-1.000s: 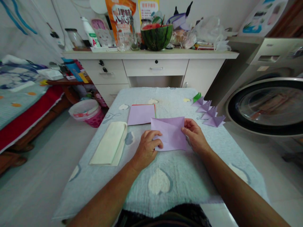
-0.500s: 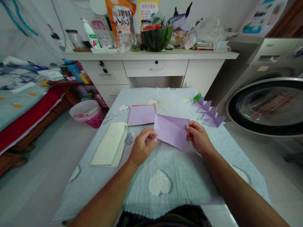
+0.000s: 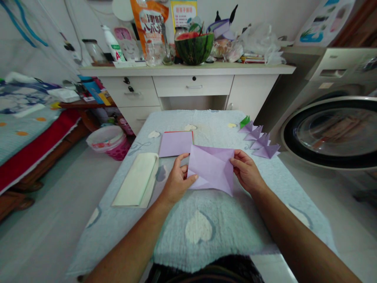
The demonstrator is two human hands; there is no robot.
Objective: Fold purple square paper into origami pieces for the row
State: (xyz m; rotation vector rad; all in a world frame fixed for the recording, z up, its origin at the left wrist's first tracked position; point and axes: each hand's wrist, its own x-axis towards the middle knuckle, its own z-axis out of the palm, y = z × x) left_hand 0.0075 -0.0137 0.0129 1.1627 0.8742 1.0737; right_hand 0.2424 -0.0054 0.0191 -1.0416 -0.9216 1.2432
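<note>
A creased purple paper sheet [image 3: 212,169] is held just above the light blue tablecloth [image 3: 206,220]. My left hand [image 3: 176,183] grips its left edge, thumb on top and fingers under. At the sheet's right edge, my right hand [image 3: 246,172] pinches the paper. Behind the sheet lies a flat stack of purple paper [image 3: 176,143] with a red and green edge showing. Several folded purple paper pieces [image 3: 260,141] lie in a row at the table's right side, with a green one [image 3: 244,120] at the far end.
A folded cream cloth [image 3: 137,179] lies on the table's left part. A white desk [image 3: 191,84] with a cut watermelon [image 3: 194,47] stands behind. A washing machine [image 3: 332,129] is at right, a pink bin [image 3: 108,140] and a bed [image 3: 26,133] at left.
The purple sheet was lifted off the table and unfolded wider. My left hand shifted from pressing on it to holding its left edge; my right hand kept hold of the right edge.
</note>
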